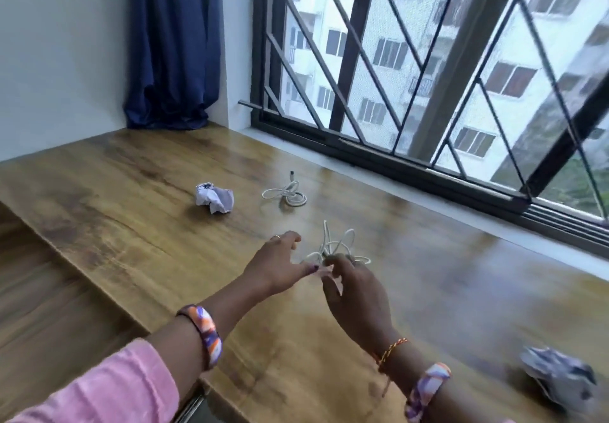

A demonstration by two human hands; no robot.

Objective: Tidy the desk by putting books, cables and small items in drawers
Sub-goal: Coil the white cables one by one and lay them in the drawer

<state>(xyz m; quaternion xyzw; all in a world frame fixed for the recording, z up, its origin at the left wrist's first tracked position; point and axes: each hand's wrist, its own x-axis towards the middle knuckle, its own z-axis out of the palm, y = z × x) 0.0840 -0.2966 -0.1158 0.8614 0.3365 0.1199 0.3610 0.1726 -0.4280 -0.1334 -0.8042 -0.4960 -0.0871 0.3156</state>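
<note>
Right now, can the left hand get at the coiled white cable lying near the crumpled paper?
Probably yes. The left hand is open and holds nothing, and only bare desk lies between it and the coiled cable.

White cables (pixel 285 193), brown wood-grain desk (pixel 131 191), navy curtain (pixel 173 43).

The wooden desk (pixel 138 191) carries a crumpled paper (pixel 214 197), a coiled white cable (pixel 286 193) and another paper wad (pixel 560 378).
</note>
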